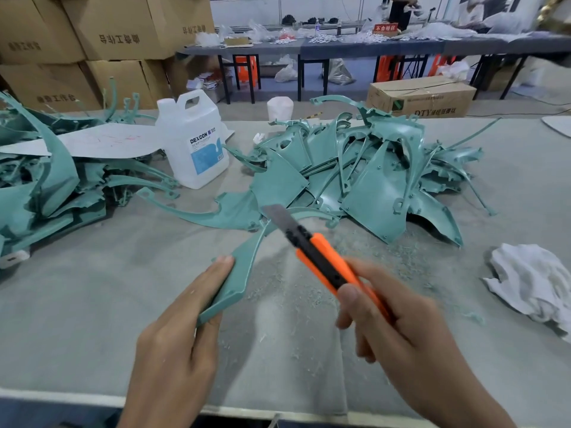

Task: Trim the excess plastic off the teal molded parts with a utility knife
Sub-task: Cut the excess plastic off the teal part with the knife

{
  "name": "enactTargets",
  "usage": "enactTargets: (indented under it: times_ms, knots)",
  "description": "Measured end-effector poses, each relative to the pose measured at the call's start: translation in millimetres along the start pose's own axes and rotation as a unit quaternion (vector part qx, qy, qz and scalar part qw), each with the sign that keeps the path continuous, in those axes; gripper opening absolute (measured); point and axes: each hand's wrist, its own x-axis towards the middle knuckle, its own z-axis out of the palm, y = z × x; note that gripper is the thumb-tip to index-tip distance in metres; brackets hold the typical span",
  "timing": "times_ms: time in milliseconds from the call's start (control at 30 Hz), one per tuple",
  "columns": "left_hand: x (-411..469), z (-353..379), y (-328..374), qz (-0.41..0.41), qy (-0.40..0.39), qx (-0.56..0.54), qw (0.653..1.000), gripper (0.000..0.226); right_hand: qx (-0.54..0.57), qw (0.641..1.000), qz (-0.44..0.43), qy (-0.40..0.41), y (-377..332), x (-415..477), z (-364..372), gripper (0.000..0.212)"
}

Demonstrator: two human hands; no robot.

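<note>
My left hand (179, 332) grips the near end of a long curved teal molded part (238, 273) that arches away over the table. My right hand (398, 329) holds an orange and black utility knife (321, 257), its blade extended and pointing up-left, with the tip just above the part's far curve. The knife and right hand look slightly blurred. A big heap of teal parts (364, 177) lies behind the knife, and another heap (46, 186) sits at the left. Fine teal shavings (386, 251) cover the grey table surface (92, 304) under the knife.
A white plastic jug (193, 140) labelled DEXCON stands between the heaps, beside a flat white sheet (102, 143). A crumpled white cloth (534, 282) lies at the right. Cardboard boxes (102, 41) are stacked at the back left, and a person stands at distant tables (370, 46).
</note>
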Motion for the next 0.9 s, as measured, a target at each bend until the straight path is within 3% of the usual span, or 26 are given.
enactTargets:
  times_ms: [200,300,433,567,667,767,900]
  knots:
    - [-0.9,-0.6,-1.1,0.011,0.007,0.004,1.0,0.063,-0.044,0.996,-0.029,-0.069,-10.5,-5.8,3.2,0.035]
    - [-2.7,-3.0,-2.4,0.055,0.001,0.024,0.998,0.065,-0.104,0.994,-0.028,-0.027,-0.3,3.0,2.3,0.039]
    - [-6.5,-3.9,-4.2,0.145,-0.014,0.051,0.988,0.059,-0.217,0.974,0.056,0.004,43.6,36.0,-10.5,0.037]
    - [-7.3,-6.7,-6.6,0.128,0.009,0.027,0.991,0.061,-0.339,0.924,0.175,-0.01,85.3,51.5,-30.5,0.031]
    - [-5.2,-4.8,-7.6,0.126,0.012,0.031,0.991,0.058,-0.3,0.935,0.186,0.035,84.6,47.4,-29.0,0.036]
    - [-3.1,0.5,-9.3,0.122,-0.004,0.045,0.991,0.057,-0.164,0.974,0.123,0.092,57.4,33.0,-13.5,0.036]
    - [-0.2,4.1,-11.0,0.132,-0.019,0.062,0.989,0.057,-0.017,1.0,0.01,-0.003,15.1,6.0,6.4,0.034]
